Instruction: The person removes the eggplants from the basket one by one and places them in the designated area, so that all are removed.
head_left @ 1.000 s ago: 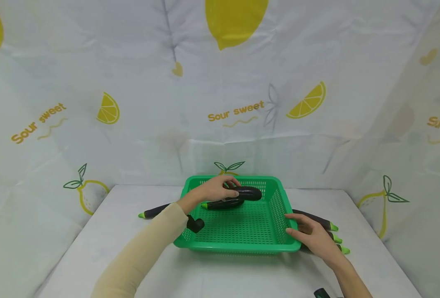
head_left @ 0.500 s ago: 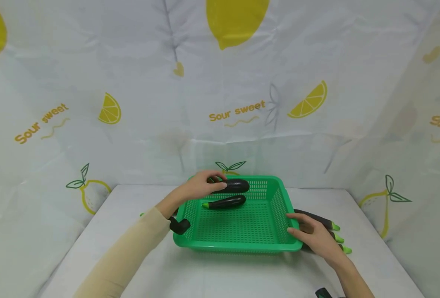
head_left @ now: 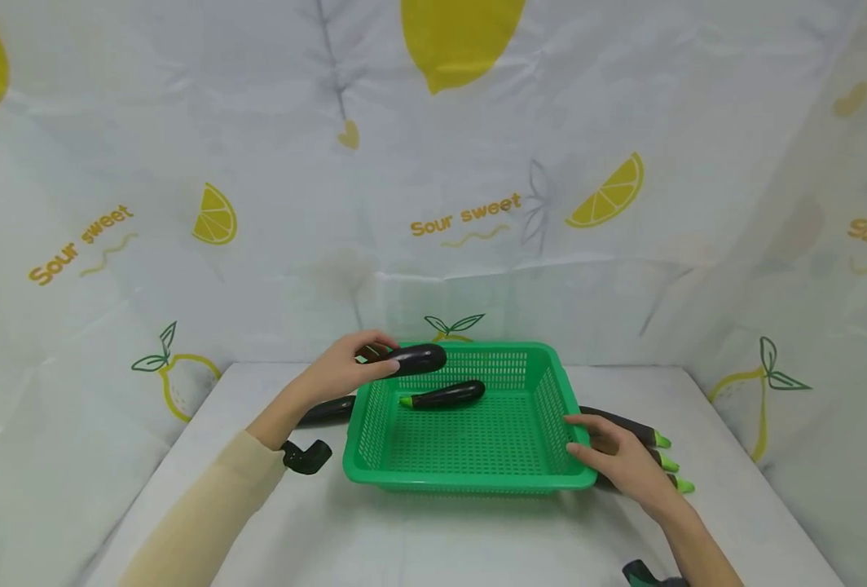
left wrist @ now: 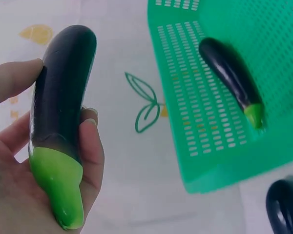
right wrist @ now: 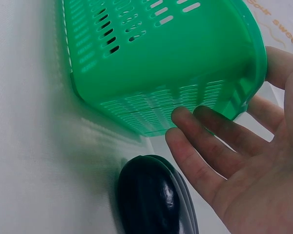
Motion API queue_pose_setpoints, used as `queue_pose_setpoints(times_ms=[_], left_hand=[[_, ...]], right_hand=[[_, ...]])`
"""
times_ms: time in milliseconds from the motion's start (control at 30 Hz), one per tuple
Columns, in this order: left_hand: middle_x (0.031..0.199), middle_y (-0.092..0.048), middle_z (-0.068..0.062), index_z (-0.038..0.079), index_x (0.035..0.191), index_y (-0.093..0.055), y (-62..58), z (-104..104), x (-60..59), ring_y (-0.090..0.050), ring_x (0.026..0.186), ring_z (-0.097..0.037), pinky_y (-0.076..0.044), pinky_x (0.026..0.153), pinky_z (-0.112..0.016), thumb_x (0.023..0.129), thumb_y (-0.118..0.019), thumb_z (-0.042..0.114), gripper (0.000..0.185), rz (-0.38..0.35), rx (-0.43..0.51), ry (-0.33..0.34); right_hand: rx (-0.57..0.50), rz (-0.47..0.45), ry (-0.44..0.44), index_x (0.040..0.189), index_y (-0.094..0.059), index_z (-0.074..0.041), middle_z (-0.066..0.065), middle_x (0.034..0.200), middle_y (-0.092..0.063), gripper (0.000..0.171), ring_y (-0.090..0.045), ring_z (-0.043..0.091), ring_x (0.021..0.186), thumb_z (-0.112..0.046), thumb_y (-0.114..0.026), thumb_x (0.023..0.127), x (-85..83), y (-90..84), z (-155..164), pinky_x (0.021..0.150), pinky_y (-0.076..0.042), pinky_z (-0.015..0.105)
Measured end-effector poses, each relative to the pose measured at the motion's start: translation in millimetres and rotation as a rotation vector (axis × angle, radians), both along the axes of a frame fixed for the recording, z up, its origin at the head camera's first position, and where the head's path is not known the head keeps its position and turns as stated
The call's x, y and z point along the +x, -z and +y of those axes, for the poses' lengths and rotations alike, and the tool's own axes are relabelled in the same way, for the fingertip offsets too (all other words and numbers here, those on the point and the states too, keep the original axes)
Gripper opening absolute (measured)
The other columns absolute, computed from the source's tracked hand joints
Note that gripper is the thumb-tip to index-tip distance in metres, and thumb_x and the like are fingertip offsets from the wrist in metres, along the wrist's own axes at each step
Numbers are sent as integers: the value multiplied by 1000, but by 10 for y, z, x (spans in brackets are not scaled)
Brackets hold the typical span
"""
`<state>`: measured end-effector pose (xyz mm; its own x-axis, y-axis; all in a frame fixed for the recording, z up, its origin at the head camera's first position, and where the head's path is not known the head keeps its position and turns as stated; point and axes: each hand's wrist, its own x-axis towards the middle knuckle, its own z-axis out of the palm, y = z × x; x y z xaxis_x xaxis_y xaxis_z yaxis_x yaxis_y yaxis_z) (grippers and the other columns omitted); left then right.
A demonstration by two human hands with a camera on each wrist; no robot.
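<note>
A black eggplant (head_left: pixel 419 359) with a green stem end is in my left hand (head_left: pixel 345 367), above the left rear of the green basket (head_left: pixel 470 481). The left wrist view shows the thumb on one side of this eggplant (left wrist: pixel 63 92) and curled fingers on the other. Another eggplant (head_left: pixel 448 395) lies inside the basket near its back wall. My right hand (head_left: pixel 617 461) grips the basket's right rim. In the right wrist view the thumb reaches the rim (right wrist: pixel 258 44), while the other fingers (right wrist: pixel 205 146) lie loosely along the outside.
Several eggplants (head_left: pixel 624 425) lie on the table right of the basket, partly hidden by my right hand. One more eggplant (head_left: pixel 328 411) lies left of the basket, partly behind my left arm. A printed white cloth (head_left: pixel 294 269) stands behind the table.
My left hand has moved left with its eggplant, from over the basket's middle to its left rear edge. The other eggplant stays in the basket. My right hand has stayed at the rim.
</note>
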<state>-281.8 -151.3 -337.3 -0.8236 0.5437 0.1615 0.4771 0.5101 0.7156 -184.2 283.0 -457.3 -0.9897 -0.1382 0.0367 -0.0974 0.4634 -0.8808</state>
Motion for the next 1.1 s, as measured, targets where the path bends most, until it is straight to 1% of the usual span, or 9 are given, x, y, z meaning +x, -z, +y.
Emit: queue_pose_setpoints(times_ms=[167, 300, 400, 567, 767, 900, 1033, 1100], left_hand=[[120, -65, -7, 12, 131, -63, 0, -198, 58, -62, 103, -22, -51, 88, -42, 100, -67, 33, 38, 17, -8, -39], [115, -67, -4, 13, 127, -65, 20, -344, 75, -63, 100, -21, -51, 88, -42, 98, -68, 34, 35, 33, -38, -67], [112, -67, -4, 13, 125, -66, 50, -451, 86, -63, 97, -21, -51, 86, -42, 98, -69, 34, 34, 31, -35, -85], [111, -67, -5, 10, 125, -66, 132, -613, 102, -63, 95, -20, -52, 83, -41, 97, -71, 31, 35, 41, -20, -130], [113, -67, -7, 9, 126, -65, 252, -777, 130, -63, 97, -22, -52, 79, -39, 96, -73, 30, 38, 61, -33, -207], [116, -67, -9, 8, 125, -66, 322, -868, 152, -63, 100, -25, -52, 80, -39, 96, -73, 32, 39, 85, -58, -246], [118, -67, -11, 6, 125, -66, 393, -963, 169, -63, 102, -27, -52, 82, -41, 95, -73, 32, 40, 109, -68, -290], [119, -67, -13, 5, 125, -66, 439, -1012, 174, -63, 103, -28, -52, 83, -42, 95, -73, 32, 41, 107, -74, -313]], right_hand=[[-12, -3, -6, 148, -51, -10, 22, 144, -52, 57, -60, 33, 121, -31, -70, 99, -18, -5, -7, 82, -54, 28], [-14, -5, -5, 148, -51, -10, 22, 142, -54, 57, -61, 30, 119, -32, -70, 98, -24, -1, -17, 82, -54, 29], [-11, -7, -2, 148, -51, -10, 21, 141, -54, 58, -62, 29, 117, -32, -70, 98, -24, -2, -22, 81, -54, 28], [-16, -16, -2, 148, -51, -11, 21, 144, -53, 57, -61, 29, 119, -32, -70, 99, -14, -10, -24, 82, -53, 28], [7, -18, 12, 147, -52, -12, 22, 148, -49, 57, -58, 35, 125, -35, -70, 98, 0, -13, -14, 87, -52, 32], [18, -19, 20, 147, -53, -12, 22, 149, -48, 57, -56, 39, 128, -36, -70, 98, 8, -12, -8, 88, -52, 33], [17, -14, 13, 147, -53, -12, 23, 149, -48, 57, -56, 39, 127, -36, -69, 98, 3, -9, -11, 87, -52, 31], [16, -15, 9, 147, -52, -11, 23, 149, -47, 57, -57, 38, 127, -35, -69, 98, -1, -4, -13, 87, -52, 31]])
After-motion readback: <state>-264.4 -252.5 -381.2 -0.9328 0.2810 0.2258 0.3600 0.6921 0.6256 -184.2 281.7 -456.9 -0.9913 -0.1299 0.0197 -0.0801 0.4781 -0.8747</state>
